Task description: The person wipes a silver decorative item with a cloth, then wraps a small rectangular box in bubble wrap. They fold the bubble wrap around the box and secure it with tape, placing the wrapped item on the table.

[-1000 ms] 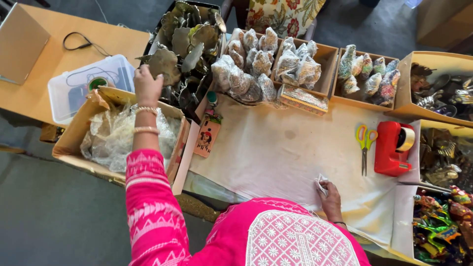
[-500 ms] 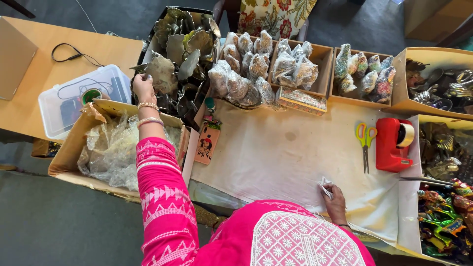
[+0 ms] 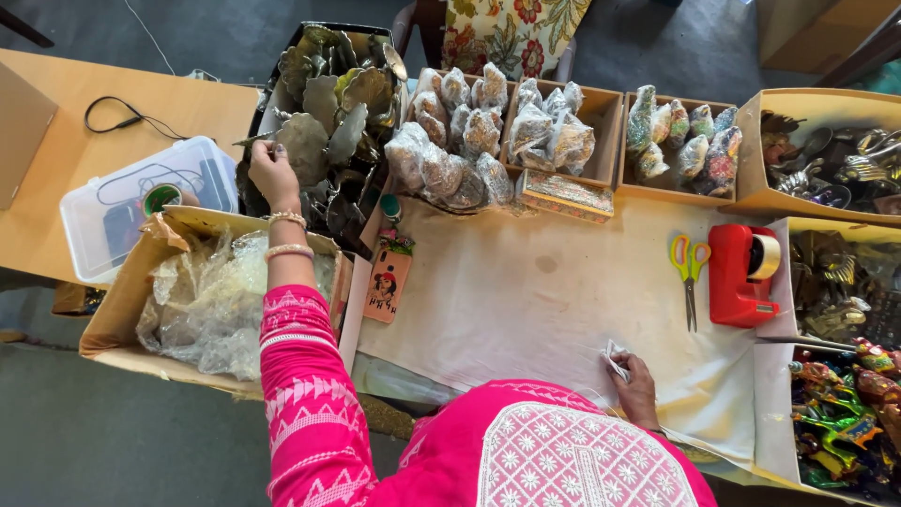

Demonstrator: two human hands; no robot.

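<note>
Since a second ago the left hand (image 3: 270,172) has stayed reached out over the black bin (image 3: 330,113), its fingers closed on the edge of a metal leaf (image 3: 302,145) near the bin's left side; the whole scene has slid a little left and down as the head turned. Bangles sit on that wrist, which crosses above a cardboard box (image 3: 122,310) of clear plastic bags (image 3: 211,291). Its grip on the leaf is closed, thumb side hidden behind the hand.

Close to the body, the right hand (image 3: 636,380) rests on the white sheet (image 3: 535,291) covering the worktop (image 3: 56,160), pinching a small white folded packet (image 3: 613,358) between fingers and thumb. It has hardly shifted.

Behind the sheet stand two wooden trays: one (image 3: 601,113) heaped with wrapped figures in clear film, the next (image 3: 723,192) with glittery bird shapes. A patterned little box (image 3: 563,195) lies in front of the first tray. Scissors (image 3: 688,268) with yellow and green handles lie just beside a red tape dispenser (image 3: 741,277). A clear lidded tub (image 3: 141,202) sits left of the bin, with a black cable (image 3: 127,117) behind it. Boxes on the right hold brass pieces (image 3: 835,174) and painted figurines (image 3: 845,413).
</note>
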